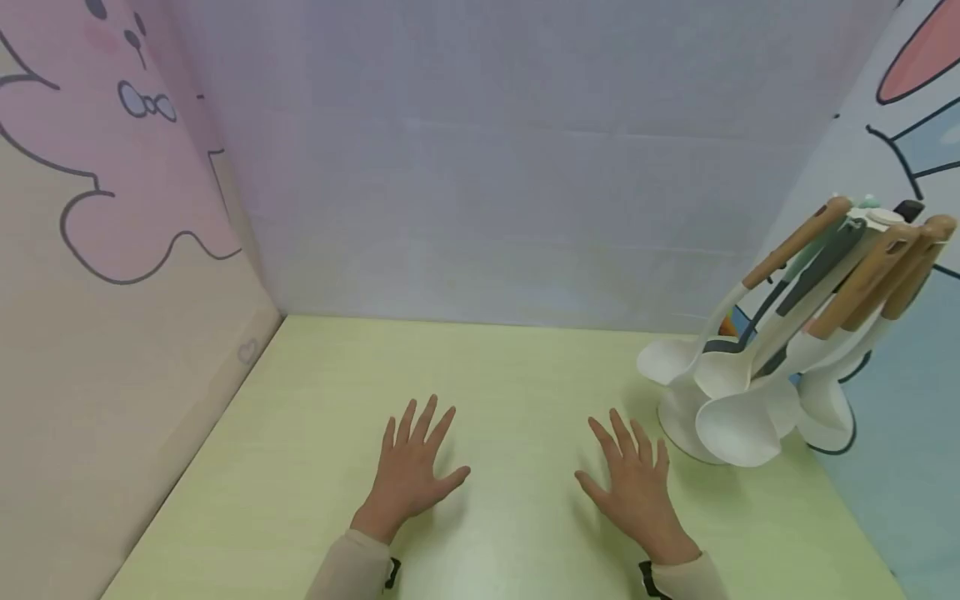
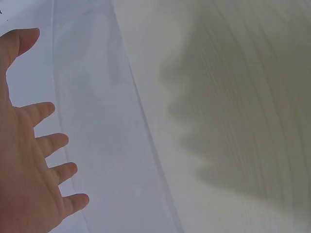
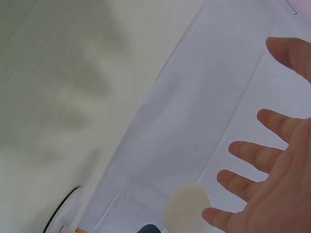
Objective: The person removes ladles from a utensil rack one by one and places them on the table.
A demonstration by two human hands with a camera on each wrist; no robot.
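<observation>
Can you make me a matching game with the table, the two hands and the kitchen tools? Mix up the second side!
Things:
1. table
2. left hand
3. kitchen tools
4. right hand

Places, colours and states:
A. fingers spread, closer to the kitchen tools
B. bunched together, white heads low and several brown handles up
C. pale yellow-green
D. fingers spread, farther from the kitchen tools

Right pairs: 1-C, 2-D, 3-B, 4-A
</observation>
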